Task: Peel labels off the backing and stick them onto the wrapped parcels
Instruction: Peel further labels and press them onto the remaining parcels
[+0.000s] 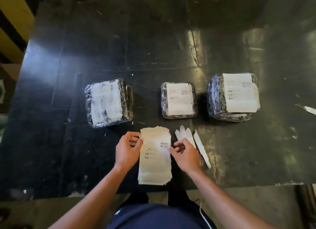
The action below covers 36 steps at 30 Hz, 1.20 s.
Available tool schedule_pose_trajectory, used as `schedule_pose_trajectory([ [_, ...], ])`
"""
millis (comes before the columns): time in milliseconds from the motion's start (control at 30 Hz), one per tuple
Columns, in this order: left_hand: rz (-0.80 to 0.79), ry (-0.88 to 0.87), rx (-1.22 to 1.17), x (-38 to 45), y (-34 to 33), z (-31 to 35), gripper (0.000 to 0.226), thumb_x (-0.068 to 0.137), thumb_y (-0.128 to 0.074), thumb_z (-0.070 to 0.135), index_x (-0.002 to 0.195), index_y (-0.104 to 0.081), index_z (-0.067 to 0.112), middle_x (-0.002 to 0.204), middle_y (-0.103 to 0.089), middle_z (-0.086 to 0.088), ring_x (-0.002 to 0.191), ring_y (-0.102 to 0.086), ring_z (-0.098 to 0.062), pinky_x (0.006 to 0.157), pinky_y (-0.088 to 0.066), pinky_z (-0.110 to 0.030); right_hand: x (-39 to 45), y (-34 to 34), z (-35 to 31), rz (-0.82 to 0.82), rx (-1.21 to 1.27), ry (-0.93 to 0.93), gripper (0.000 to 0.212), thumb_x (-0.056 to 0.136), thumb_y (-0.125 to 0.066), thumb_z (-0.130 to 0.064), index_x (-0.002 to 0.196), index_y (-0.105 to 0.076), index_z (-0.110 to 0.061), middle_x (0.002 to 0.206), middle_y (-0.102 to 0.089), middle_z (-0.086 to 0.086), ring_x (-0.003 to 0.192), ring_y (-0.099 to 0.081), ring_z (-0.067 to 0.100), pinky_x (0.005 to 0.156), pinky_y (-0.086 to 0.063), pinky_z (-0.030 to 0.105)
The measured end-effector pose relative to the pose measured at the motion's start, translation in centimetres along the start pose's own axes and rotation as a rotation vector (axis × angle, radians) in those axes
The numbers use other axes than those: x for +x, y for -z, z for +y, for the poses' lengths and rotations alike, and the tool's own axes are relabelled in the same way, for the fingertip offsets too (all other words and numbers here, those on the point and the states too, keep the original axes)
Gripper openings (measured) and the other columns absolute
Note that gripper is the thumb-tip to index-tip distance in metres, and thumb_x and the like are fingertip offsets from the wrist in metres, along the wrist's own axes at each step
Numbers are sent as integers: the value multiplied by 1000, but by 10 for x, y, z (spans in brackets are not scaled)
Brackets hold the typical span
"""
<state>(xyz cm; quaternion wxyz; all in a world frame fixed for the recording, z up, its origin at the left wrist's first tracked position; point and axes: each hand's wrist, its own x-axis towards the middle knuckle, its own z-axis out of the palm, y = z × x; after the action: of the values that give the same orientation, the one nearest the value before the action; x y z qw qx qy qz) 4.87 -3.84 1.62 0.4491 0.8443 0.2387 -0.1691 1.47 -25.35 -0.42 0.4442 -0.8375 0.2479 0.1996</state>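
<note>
Label stack (154,167), near table edge (239,184), below three wrapped parcels (179,100): our left hand (127,151) pinches its left edge, our right hand (185,156) pinches its right edge with curled fingers

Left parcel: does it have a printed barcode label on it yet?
No. The left parcel shows only blank white patches under the wrap, while the middle parcel and right parcel carry barcode labels.

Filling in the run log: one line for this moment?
hands: both pinching label stack | parcels: middle, right labelled
</note>
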Motion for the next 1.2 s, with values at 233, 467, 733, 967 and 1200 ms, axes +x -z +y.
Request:
schedule_pose_trajectory([
  [233, -102, 163, -40, -26, -11, -49, 23, 92, -80, 30, 108, -68, 20, 98, -74, 3, 86, -73, -11, 64, -55, -19, -3, -32, -5, -22, 121, -227, 36, 78, -90, -40, 90, -69, -15, 92, -71, -2, 84, -65, 14, 65, -44, 23],
  [467, -122, 192, -56, -26, -10, -52, 25, 92, -81, 28, 111, -68, 21, 102, -73, 3, 92, -72, -12, 67, -56, -22, 1, -26, 6, -58, 248, -291, 12, 85, -86, -20, 86, -76, -12, 100, -75, 2, 98, -70, 24, 87, -57, 35],
  [733, -133, 184, -23, -24, -8, -55, 28, 93, -80, 29, 116, -66, 22, 107, -72, 4, 97, -70, -12, 77, -60, -28, -10, -8, 11, -63, 466, -330, 15, 90, -81, -14, 97, -71, -4, 109, -75, 7, 100, -69, 28, 81, -55, 32],
  [967, -56, 69, -120, -39, 14, -30, 25, 97, -73, 37, 119, -67, 26, 106, -69, 11, 95, -66, -4, 74, -50, -20, -32, 25, -20, -119, 638, -121, 10, 89, -78, -7, 88, -69, -7, 112, -76, 12, 106, -67, 29, 77, -54, 32],
  [1200, -308, -42, -535, -74, 59, 15, 31, 101, -61, 38, 125, -69, 21, 117, -78, 5, 111, -73, -15, 96, -59, -40, -75, 37, -62, -231, 667, 111, 12, 88, -79, -4, 84, -69, -10, 103, -78, 10, 101, -70, 21, 72, -54, 23],
])
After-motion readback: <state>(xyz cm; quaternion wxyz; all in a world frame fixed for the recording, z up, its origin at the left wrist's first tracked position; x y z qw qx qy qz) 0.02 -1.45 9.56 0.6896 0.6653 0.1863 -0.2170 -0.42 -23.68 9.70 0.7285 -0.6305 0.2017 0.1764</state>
